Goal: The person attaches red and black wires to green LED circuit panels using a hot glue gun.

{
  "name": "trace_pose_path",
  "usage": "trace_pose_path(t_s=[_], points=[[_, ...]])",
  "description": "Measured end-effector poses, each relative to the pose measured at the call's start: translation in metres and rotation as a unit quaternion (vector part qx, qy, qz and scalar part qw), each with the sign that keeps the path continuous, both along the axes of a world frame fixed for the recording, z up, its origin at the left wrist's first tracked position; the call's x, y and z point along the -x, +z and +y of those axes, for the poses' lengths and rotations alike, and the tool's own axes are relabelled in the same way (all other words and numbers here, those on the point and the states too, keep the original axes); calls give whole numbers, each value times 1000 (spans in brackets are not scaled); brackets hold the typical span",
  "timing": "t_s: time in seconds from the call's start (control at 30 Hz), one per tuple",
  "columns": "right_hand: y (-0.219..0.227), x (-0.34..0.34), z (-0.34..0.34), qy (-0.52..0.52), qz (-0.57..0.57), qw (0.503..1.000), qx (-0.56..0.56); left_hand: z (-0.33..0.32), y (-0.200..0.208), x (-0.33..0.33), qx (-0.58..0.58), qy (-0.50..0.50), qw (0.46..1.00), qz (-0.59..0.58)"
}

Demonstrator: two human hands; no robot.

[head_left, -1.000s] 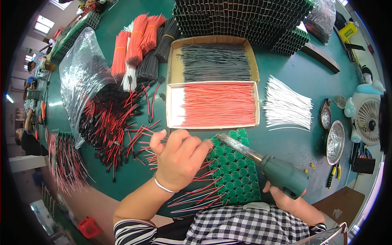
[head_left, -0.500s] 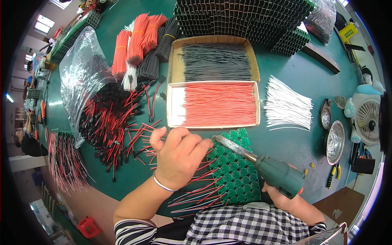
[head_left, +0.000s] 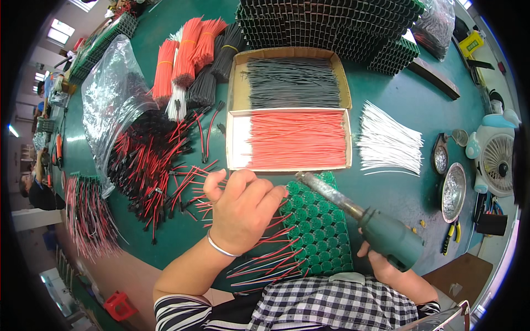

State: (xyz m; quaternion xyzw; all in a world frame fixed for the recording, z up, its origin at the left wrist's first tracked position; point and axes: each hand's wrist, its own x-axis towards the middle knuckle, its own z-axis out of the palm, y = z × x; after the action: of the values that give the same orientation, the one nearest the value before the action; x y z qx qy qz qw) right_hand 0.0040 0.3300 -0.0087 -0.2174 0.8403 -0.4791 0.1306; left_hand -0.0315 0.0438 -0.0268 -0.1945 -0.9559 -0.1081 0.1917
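My left hand (head_left: 240, 204) is closed in a pinch at the upper left edge of a green panel of round circuit boards (head_left: 317, 231). Whatever its fingertips hold is hidden. My right hand (head_left: 386, 265) grips a green soldering iron (head_left: 392, 237) by its thick body. The iron's metal tip points up and left over the panel's top rows, a little apart from my left fingertips. Red, black and white wires (head_left: 265, 267) fan out from the panel's left side, partly under my left wrist.
Boxes of black wires (head_left: 292, 83) and red wires (head_left: 298, 140) stand beyond the panel. White wires (head_left: 389, 140) lie at right, near a metal dish (head_left: 454, 193), cutters (head_left: 450, 237) and a fan (head_left: 494, 157). Red-black connector leads (head_left: 146, 165) spill from a plastic bag (head_left: 113, 94) at left.
The soldering iron has shifted right, and its tip has moved up and away from my left fingertips. My left hand has stayed nearly still.
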Motion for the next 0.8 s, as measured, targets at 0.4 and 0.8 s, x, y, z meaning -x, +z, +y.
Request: trace_pose_path(t_s=[0.4, 0.8], points=[[-1, -19, 4, -124, -128, 975, 135, 3, 14, -7, 25, -11, 1000, -2], [-4, -12, 5, -36, -65, 996, 42, 5, 5, -13, 9, -30, 999, -19]])
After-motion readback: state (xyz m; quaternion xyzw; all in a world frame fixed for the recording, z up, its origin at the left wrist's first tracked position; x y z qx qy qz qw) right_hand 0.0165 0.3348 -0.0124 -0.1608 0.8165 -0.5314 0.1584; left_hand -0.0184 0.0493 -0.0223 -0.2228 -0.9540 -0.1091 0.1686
